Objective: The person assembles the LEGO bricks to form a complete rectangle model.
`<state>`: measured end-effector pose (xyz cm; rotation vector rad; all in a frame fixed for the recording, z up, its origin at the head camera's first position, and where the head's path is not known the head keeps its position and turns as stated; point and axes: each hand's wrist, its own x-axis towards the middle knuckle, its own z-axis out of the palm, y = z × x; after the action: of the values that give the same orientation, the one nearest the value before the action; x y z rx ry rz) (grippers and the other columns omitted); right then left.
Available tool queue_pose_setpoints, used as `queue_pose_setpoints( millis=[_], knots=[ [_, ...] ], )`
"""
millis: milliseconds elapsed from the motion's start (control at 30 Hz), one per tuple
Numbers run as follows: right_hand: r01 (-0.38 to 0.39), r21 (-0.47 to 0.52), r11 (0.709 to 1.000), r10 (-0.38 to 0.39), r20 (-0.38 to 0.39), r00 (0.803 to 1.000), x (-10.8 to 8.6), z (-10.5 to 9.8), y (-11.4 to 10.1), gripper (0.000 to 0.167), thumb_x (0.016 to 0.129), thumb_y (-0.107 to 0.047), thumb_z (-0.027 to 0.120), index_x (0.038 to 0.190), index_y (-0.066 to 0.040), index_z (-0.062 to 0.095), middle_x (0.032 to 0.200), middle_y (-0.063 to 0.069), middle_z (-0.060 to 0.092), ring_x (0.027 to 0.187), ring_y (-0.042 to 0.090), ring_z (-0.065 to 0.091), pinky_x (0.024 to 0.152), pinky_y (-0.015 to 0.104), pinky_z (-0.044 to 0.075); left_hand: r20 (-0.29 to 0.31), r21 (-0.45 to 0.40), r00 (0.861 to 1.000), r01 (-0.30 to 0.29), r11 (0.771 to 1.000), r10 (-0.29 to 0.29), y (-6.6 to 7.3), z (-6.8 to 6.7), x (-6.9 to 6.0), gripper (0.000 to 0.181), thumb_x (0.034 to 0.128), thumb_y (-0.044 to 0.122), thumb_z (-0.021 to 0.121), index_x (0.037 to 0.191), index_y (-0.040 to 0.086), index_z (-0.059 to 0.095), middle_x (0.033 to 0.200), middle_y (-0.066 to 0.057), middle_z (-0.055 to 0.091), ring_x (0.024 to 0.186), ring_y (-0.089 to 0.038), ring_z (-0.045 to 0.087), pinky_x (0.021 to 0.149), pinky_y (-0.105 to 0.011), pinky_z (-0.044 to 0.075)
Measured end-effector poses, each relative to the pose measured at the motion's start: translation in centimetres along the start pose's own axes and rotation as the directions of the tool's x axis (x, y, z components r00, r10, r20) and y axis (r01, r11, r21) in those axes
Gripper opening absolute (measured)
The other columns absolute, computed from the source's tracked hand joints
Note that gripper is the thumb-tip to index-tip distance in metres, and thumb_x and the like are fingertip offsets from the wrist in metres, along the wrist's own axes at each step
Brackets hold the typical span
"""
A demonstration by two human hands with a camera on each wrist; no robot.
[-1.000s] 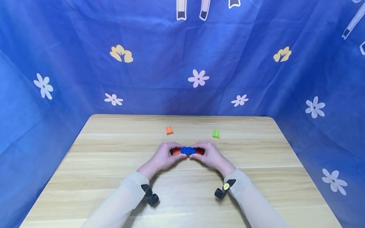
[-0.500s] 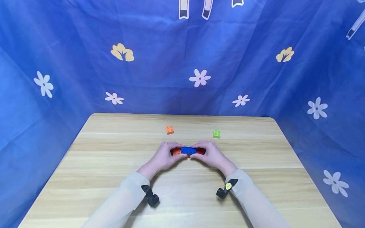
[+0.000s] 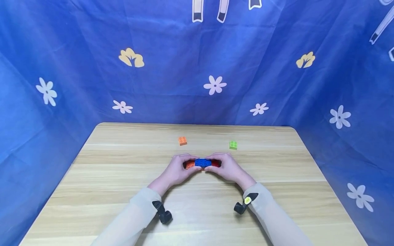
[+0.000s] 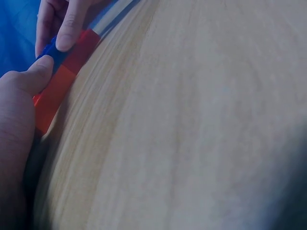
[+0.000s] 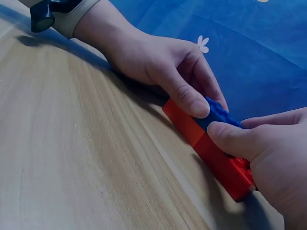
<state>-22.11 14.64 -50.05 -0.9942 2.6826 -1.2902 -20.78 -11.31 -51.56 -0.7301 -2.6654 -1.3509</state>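
A blue toy building brick [image 3: 203,162] with studs on top lies across the seam of an orange brick [image 5: 182,120] and a red brick [image 5: 223,165], which stand end to end in a row on the table. My left hand [image 3: 179,168] pinches the blue brick's left end between thumb and fingers, above the orange brick. At its right end, over the red brick, my right hand [image 3: 227,167] pinches it the same way. The two thumbs are close together on the near side. Fingers on the far side are partly hidden.
Farther back on the wooden table [image 3: 123,143] lie a small loose orange brick [image 3: 183,140] and a lime green brick [image 3: 233,145]. A blue cloth [image 3: 172,68] with flowers surrounds the table at the back and sides.
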Motion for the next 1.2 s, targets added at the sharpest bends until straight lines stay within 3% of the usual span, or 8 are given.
queue_pose_setpoints(
  millis=[267,467,667,1200],
  knots=[
    [-0.04,0.02,0.999,0.039,0.017,0.999,-0.3,-0.5,-0.3,0.046,0.09,-0.03,0.088,0.131,-0.013,0.076,0.127,-0.002,0.074,0.121,0.014,0.066,0.108,0.039,0.05,-0.007,0.009,1.0,-0.007,1.0,0.007,-0.1,0.0,-0.1,0.042,0.0901,0.04,0.087,0.125,0.018,0.079,0.118,0.006,0.076,0.114,-0.012,0.068,0.103,-0.035,0.052],
    [-0.007,0.032,0.999,0.007,-0.001,1.0,-0.5,-1.4,-0.4,0.048,0.091,-0.028,0.088,0.131,-0.006,0.074,0.129,0.005,0.073,0.121,0.022,0.067,0.108,0.043,0.051,-0.018,0.005,1.0,-0.02,1.0,0.02,-0.2,0.1,0.0,0.044,0.0896,0.04,0.087,0.126,0.017,0.079,0.118,0.006,0.076,0.116,-0.013,0.068,0.103,-0.036,0.052],
    [0.003,0.035,0.999,-0.002,-0.022,1.0,-0.3,-2.4,-0.4,0.048,0.091,-0.026,0.087,0.13,-0.002,0.074,0.128,0.006,0.073,0.12,0.022,0.068,0.106,0.044,0.053,-0.027,0.01,0.999,-0.027,1.0,0.028,-0.4,0.2,0.1,0.044,0.0897,0.04,0.087,0.126,0.017,0.079,0.119,0.004,0.076,0.115,-0.013,0.069,0.102,-0.036,0.053],
    [-0.01,-0.026,1.0,0.008,-0.094,0.996,-0.1,-4.6,0.8,0.045,0.09,-0.023,0.088,0.129,-0.002,0.075,0.129,0.006,0.073,0.124,0.025,0.066,0.107,0.049,0.051,-0.033,0.015,0.999,-0.021,1.0,0.022,-0.3,0.1,0.0,0.044,0.0893,0.038,0.088,0.127,0.016,0.079,0.12,0.002,0.076,0.115,-0.016,0.069,0.102,-0.039,0.053]
  ],
)
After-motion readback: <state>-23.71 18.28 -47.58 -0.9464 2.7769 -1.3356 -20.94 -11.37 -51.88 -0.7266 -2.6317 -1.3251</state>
